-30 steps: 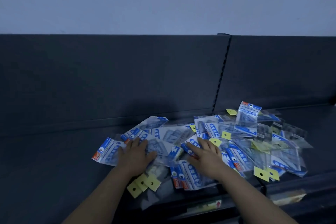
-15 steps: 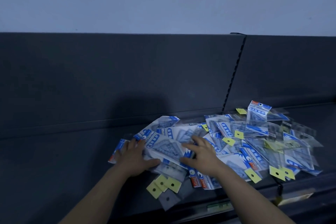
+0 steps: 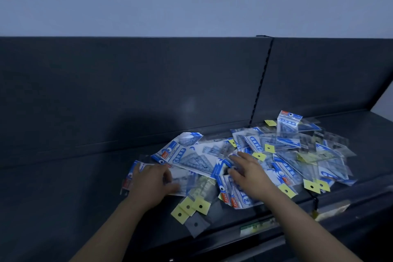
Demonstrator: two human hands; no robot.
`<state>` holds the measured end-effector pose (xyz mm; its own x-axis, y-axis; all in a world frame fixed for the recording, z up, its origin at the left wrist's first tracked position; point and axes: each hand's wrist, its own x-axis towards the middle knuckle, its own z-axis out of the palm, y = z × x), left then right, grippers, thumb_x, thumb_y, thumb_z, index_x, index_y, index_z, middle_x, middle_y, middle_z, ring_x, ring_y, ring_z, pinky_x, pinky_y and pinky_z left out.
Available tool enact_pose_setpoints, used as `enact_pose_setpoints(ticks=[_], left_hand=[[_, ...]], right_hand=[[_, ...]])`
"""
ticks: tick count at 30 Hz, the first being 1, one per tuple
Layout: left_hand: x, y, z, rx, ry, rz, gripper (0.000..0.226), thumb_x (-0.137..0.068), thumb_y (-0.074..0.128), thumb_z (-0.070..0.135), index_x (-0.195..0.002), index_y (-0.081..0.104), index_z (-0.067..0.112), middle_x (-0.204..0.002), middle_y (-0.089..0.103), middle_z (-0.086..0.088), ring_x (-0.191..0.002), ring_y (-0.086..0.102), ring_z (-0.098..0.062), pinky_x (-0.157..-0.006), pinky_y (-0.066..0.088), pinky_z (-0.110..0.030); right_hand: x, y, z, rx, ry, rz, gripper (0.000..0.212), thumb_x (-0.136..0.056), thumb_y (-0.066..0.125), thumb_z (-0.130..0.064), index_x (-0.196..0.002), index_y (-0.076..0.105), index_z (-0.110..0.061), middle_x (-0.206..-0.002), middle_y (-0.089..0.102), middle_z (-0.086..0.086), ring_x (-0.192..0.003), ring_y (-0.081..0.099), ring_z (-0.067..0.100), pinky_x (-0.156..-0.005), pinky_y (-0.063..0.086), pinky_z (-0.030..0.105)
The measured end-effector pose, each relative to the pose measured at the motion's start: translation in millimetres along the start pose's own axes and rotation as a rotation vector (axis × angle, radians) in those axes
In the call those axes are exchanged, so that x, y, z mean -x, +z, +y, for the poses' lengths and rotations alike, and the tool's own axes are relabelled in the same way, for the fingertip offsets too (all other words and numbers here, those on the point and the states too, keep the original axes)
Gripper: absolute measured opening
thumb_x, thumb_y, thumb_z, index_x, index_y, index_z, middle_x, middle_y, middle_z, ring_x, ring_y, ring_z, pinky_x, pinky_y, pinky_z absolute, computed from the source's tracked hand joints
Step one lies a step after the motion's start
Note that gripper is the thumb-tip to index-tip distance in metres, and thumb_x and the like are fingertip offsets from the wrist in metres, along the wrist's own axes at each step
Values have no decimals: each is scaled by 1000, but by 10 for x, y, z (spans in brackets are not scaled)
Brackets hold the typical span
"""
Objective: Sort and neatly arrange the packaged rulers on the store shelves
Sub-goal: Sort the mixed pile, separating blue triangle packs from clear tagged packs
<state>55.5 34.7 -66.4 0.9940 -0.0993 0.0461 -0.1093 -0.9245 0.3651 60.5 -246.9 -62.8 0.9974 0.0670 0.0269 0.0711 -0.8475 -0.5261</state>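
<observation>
Two bare hands and two bare forearms, one person. Left hand (image 3: 152, 185) shows at the near-left edge of the pile of ruler packets (image 3: 282, 155), right hand (image 3: 249, 173) at its near middle. Left forearm (image 3: 110, 229) and right forearm (image 3: 308, 227) are uncovered from the wrist to the bottom of the view, nearer than the pile. Nails and knuckles are too blurred to tell in the dim bluish light.

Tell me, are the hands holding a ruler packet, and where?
Right hand lies open on the packet pile. Left hand curls on one packet, at its left end; grip cannot be told.
</observation>
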Motion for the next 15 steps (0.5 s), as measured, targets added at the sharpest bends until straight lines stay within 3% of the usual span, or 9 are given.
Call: enact_pose_setpoints(ticks=[2, 7, 11, 15], left_hand=[[-44, -42, 39, 11, -15, -26, 26, -81, 63, 56, -80, 56, 31, -85, 63, 15, -89, 56, -2, -112, 18, -41], [-236, -9, 435, 43, 36, 57, 22, -89, 55, 54, -99, 59, 35, -106, 64, 16, -107, 57, -7, -106, 21, -35], [-399, 83, 942, 106, 115, 41, 22, -91, 54, 51, -102, 61, 33, -110, 66, 12, -106, 59, -11, -108, 31, -39], [-555, 215, 1431, 153, 183, 27, 25, -91, 55, 46, -100, 63, 24, -104, 66, 7, -100, 61, -15, -89, 45, -32]], right_hand=[[53, -72, 77, 2, 40, 7, 49, -96, 54, -33, -142, 45, -18, -155, 27, 7, -144, 20, 23, -115, 22, 33], [172, -300, 294, 37, 99, 29, 44, -98, 49, -31, -140, 48, -17, -153, 31, 8, -142, 26, 22, -112, 25, 31], [240, -511, 581, 84, 147, 39, 43, -99, 47, -29, -140, 46, -17, -154, 30, 9, -143, 25, 24, -113, 24, 34], [256, -764, 947, 146, 197, 80, 44, -99, 47, -28, -141, 45, -14, -151, 33, 11, -139, 30, 26, -110, 30, 33]])
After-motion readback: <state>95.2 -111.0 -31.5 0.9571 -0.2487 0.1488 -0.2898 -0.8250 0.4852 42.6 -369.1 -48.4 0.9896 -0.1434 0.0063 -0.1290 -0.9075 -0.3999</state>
